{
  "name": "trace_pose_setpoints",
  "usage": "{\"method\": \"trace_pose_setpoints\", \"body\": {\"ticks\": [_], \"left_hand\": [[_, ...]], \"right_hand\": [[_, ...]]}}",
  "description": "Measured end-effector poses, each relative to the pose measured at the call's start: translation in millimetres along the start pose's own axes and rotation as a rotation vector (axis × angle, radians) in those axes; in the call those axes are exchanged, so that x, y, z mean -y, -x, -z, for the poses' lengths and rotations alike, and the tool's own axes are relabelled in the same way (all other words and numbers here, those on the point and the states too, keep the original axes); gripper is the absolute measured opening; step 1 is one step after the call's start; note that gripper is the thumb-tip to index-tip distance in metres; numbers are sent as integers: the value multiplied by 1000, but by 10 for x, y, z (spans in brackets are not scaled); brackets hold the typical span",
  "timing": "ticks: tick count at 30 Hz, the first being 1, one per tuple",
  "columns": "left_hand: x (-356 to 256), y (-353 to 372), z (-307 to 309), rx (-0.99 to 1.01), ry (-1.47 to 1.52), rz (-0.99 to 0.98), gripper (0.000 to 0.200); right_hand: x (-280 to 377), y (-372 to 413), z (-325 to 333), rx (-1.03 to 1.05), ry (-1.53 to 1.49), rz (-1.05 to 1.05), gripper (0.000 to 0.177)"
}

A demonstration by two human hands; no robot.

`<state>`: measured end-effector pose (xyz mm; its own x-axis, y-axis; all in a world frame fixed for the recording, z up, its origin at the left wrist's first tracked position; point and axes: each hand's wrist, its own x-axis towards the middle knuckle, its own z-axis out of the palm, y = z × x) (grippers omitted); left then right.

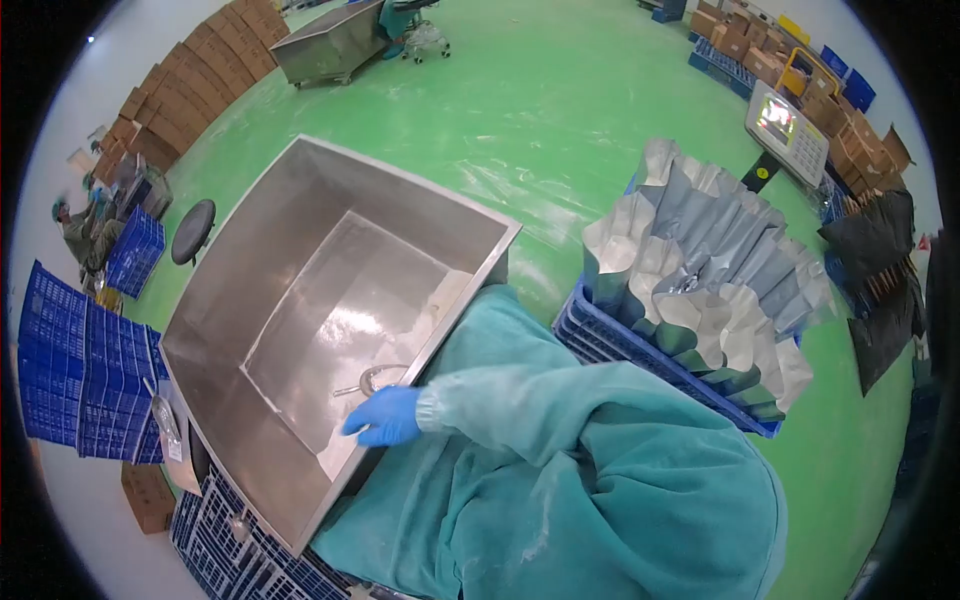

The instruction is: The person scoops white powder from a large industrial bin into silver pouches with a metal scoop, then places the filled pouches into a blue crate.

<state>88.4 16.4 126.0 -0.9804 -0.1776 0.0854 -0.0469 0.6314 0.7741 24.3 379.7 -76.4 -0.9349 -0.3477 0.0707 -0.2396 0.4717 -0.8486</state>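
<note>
My right hand point(388, 416), in a blue glove, reaches over the near rim of a large stainless steel tub point(225, 285). Its fingers point down and to the left, slightly apart, with nothing seen between them. Right beside the knuckles lies a curved metal handle point(383, 376) with a short straight bar. White powder point(425, 325) is heaped along the near inner side of the tub, under and around the hand. A green sleeve point(510, 405) covers my arm up to the cuff. My left hand is out of sight.
Right of me stands a blue crate point(660, 385) lined with a crumpled silvery bag point(715, 265), a scale display point(788, 130) behind it. Blue crates point(90, 360) are stacked at left. Another steel tub point(330, 42) stands farther back, and a person point(85, 235) sits at far left.
</note>
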Motion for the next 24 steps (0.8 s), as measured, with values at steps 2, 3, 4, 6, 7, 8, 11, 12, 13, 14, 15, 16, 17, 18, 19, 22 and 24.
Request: {"method": "trace_pose_setpoints", "body": {"ticks": [2,3,4,6,7,8,11,12,13,14,15,16,17,18,19,22,24], "left_hand": [[-149,-112,-236,102,95,-70,34],[-180,-162,-422,178,154,-91,34],[-172,-211,-665,269,222,-104,35],[110,-459,-1308,488,190,-274,36],[-123,-369,-1594,512,92,-516,38],[-478,-239,-1796,529,46,-651,39],[-1319,37,-2051,747,-407,-591,38],[-1295,-8,-2133,756,-393,-614,38],[-1227,-88,-2249,675,-300,-796,42],[-1172,-132,-2332,587,-206,-967,45],[-1251,-49,-2357,460,-224,-1109,51],[-1335,25,-2377,468,-222,-1118,51],[-1416,87,-2395,347,-345,-1385,57],[-1459,118,-2407,212,-467,-1647,64],[-1414,114,-2404,358,-466,-1702,71],[-1547,194,-2317,710,-522,-1584,70],[-1532,132,-2387,819,-780,-1437,55]], "right_hand": [[620,226,196,-207,-395,22,57],[857,285,261,-341,-339,137,61],[1049,349,304,-475,-281,249,65],[1348,526,432,-525,-48,318,61],[1414,590,496,-558,183,385,58],[1403,613,554,-578,202,380,58],[1191,713,698,-367,481,-28,38],[1061,779,736,-476,529,-55,28],[984,842,790,-579,577,-78,19],[927,884,838,-586,589,-90,19],[895,916,890,-720,622,-94,16],[943,962,979,-856,650,-96,15],[1002,1021,1089,-926,595,-149,14],[1038,1086,1206,-938,593,-158,14],[1051,1157,1309,-979,578,-156,15],[1126,1432,1455,-1052,559,-195,19],[1198,1681,1514,-1063,568,-231,21]]}}
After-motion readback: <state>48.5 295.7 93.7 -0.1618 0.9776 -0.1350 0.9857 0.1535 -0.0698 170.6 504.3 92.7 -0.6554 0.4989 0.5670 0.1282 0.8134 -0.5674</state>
